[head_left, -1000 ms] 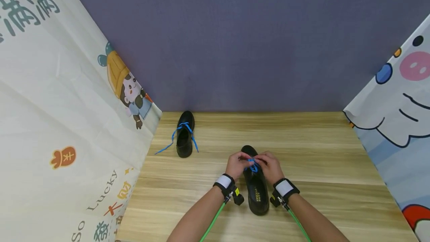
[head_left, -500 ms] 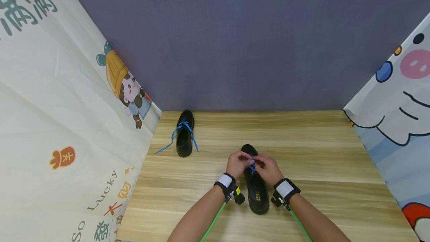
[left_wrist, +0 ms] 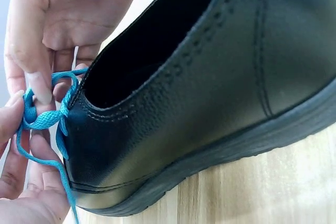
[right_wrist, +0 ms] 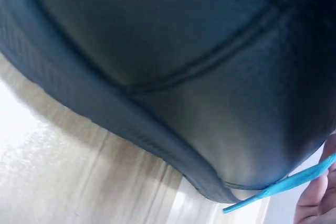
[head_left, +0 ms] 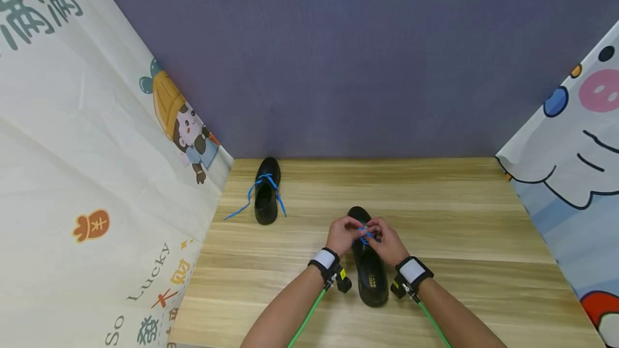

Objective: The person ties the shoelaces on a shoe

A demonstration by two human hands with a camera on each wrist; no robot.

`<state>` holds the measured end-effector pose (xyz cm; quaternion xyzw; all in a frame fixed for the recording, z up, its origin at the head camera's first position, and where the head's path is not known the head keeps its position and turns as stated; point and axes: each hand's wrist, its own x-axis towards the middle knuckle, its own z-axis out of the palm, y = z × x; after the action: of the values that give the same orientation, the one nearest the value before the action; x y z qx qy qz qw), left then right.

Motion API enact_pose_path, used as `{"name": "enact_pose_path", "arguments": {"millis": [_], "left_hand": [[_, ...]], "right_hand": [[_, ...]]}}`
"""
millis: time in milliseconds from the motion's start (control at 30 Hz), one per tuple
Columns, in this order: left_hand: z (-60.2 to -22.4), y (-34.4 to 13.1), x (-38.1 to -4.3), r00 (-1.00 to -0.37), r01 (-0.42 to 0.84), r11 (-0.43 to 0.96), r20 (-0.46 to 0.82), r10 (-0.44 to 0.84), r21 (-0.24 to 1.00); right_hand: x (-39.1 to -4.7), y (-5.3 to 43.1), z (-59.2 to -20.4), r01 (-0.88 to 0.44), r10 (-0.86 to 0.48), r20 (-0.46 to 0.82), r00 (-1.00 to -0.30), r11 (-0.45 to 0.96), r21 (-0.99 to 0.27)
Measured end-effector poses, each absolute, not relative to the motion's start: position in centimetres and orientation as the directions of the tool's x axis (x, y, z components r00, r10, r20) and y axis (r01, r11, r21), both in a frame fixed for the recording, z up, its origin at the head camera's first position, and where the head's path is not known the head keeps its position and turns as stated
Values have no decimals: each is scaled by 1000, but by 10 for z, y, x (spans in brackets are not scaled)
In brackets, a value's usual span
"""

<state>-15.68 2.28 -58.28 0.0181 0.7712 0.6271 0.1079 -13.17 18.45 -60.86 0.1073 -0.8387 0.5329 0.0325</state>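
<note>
A black leather shoe (head_left: 372, 283) stands on the wooden surface between both hands, its toe pointing away. Its blue shoelace (left_wrist: 48, 120) is crossed at the throat and forms a small loop, with one loose end hanging down the shoe's side. My left hand (head_left: 341, 236) pinches the lace from the left, its thumb at the loop. From the right, my right hand (head_left: 390, 245) holds the lace too, fingers bent round the loop beside the left fingertips. In the right wrist view a flat lace end (right_wrist: 283, 184) trails past the shoe, near a few fingers (right_wrist: 314, 198).
Another black shoe (head_left: 265, 208) stands farther back on the left, its blue lace (head_left: 276, 197) spread to both sides. Wood-grain boards (head_left: 450, 283) lie beneath. A grey-purple panel (head_left: 362, 69) rises behind, with printed white cloths (head_left: 121, 149) at the sides.
The right hand's fingers have shifted a little at the lace, the index finger rising and bending over the loop. The left hand and both shoes stay in place.
</note>
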Motion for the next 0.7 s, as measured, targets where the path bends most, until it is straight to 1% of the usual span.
{"name": "enact_pose_path", "arguments": {"millis": [233,367,533,700], "left_hand": [[-586,21,-158,-975,-84,232,-128,184,969],[-586,19,-159,-972,-57,269,-115,204,962],[-585,17,-160,-967,-21,326,-101,233,945],[-587,15,-160,-966,-17,342,-104,238,939]], "right_hand": [[-130,186,-610,-195,-121,159,-980,400,-896],[-128,188,-612,-235,-121,203,-972,397,-887],[-128,190,-617,-372,-135,349,-927,450,-812],[-130,191,-621,-542,-187,527,-829,496,-678]]}}
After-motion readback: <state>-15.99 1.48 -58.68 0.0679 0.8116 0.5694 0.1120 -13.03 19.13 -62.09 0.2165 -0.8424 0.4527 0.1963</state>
